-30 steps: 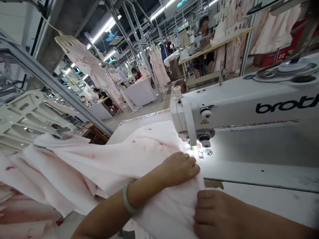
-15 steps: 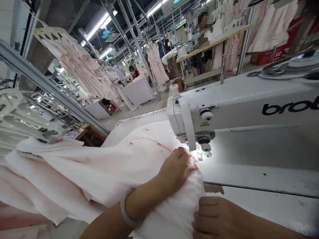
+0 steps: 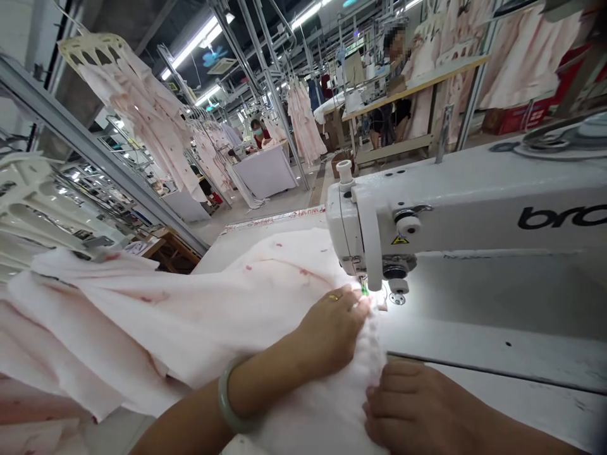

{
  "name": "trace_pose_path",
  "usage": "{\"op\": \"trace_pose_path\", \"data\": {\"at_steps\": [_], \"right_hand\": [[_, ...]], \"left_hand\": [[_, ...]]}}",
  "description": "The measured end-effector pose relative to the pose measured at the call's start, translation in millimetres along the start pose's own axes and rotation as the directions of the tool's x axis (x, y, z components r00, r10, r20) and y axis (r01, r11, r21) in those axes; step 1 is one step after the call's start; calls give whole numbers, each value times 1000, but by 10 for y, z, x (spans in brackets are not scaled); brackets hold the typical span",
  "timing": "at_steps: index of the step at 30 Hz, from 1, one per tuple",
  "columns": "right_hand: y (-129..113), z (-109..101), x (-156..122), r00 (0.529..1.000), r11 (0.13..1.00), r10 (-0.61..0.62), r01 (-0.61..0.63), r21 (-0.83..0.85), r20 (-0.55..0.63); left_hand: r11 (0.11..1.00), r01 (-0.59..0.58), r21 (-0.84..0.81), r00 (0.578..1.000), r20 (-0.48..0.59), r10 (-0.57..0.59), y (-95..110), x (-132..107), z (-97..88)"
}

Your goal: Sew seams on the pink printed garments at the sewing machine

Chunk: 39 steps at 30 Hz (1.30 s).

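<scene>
"While we're standing here, what's at that sewing machine's needle (image 3: 363, 288)?"

"Pale pink padded fabric (image 3: 190, 316) streaked with red, bunched on the white desk (image 3: 497, 341) against the needle; "

"And the hands?"

"Left hand (image 3: 332, 332) lies nearly flat on the cloth beside it; right hand (image 3: 417, 404) curls narrowly against the fabric's edge, though whether it's gripping, I can't tell."

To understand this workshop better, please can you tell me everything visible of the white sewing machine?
The white sewing machine has a long, painted-looking arm with black lettering cut off at the picture edge, and a yellow warning triangle label near its head. A small upright white post stands on top. The head comes down to the needle area, brightly lit above the white bed. Pale pink fabric lies on the bed beneath the head.
</scene>
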State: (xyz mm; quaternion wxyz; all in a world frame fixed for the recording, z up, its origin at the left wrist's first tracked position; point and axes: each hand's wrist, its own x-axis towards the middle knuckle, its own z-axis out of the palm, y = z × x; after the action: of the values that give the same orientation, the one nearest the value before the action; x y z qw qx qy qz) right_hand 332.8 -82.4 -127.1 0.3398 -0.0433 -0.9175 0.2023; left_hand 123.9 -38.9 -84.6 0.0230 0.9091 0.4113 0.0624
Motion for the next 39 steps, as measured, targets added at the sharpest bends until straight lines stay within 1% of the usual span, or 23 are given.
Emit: {"op": "trace_pose_path", "data": {"at_steps": [3, 5, 8, 10, 11, 13, 15, 17, 19, 21, 23, 24, 26, 28, 30, 31, 33, 34, 36, 39], "right_hand": [[39, -37, 5, 999, 1000, 14, -15, -15, -49], [73, -71, 0, 998, 997, 37, -40, -59, -48], [125, -105, -17, 997, 990, 74, -75, -119, -11], [148, -94, -33, 998, 987, 69, -70, -146, -11], [154, -77, -42, 998, 985, 58, -60, -164, -13], [158, -34, -57, 1000, 977, 20, -23, -213, -18], [150, 2, -65, 999, 959, -27, 20, -281, -19], [129, 13, -67, 996, 932, -81, 67, -355, -26], [93, -2, -65, 991, 898, -130, 99, -429, -43], [46, -33, -62, 987, 861, -159, 120, -495, -38], [1, -63, -62, 987, 825, -164, 134, -549, -6], [-15, -73, -64, 987, 811, -161, 141, -568, 16], [-26, -77, -71, 988, 806, -152, 143, -575, 33], [-6, -59, -85, 992, 834, -123, 121, -538, 31], [33, -30, -108, 996, 871, -89, 85, -484, 16], [52, -16, -120, 997, 883, -75, 74, -464, 16], [78, 3, -140, 998, 895, -60, 70, -441, 35], [83, 6, -146, 997, 899, -54, 70, -433, 49], [79, 2, -147, 997, 908, -46, 67, -414, 60], [71, -20, -129, 999, 922, -39, 44, -386, 21]], "left_hand": [[1000, -15, -12, 1000, -20, 15, 28, -55, -20], [1000, -5, 8, 1000, 12, 4, 18, -22, -41], [999, 21, 45, 994, 102, -25, -22, 75, -100], [996, 3, 86, 993, 115, -13, -33, 101, -140], [994, -10, 113, 995, 98, -1, -28, 93, -153], [983, -59, 176, 998, 41, 52, -1, 45, -161], [958, -160, 237, 987, 10, 162, 35, -14, -150], [914, -274, 299, 959, 17, 282, 60, -47, -131], [867, -355, 351, 929, 23, 371, 64, -45, -106], [836, -391, 384, 905, -7, 426, 49, -21, -71], [838, -387, 385, 894, -64, 443, 25, 7, -20], [850, -371, 374, 897, -95, 433, 13, 18, 9], [885, -323, 335, 916, -124, 381, -3, 36, 65], [919, -277, 281, 943, -103, 316, -2, 45, 90], [953, -209, 220, 969, -85, 232, 18, 40, 66], [970, -158, 186, 979, -97, 179, 34, 28, 36], [992, -56, 109, 989, -132, 71, 71, -17, -34], [997, -23, 67, 991, -132, 32, 90, -49, -64], [1000, -12, 4, 996, -94, 13, 119, -119, -94], [1000, -27, -12, 999, -36, 27, 133, -176, -67]]}}
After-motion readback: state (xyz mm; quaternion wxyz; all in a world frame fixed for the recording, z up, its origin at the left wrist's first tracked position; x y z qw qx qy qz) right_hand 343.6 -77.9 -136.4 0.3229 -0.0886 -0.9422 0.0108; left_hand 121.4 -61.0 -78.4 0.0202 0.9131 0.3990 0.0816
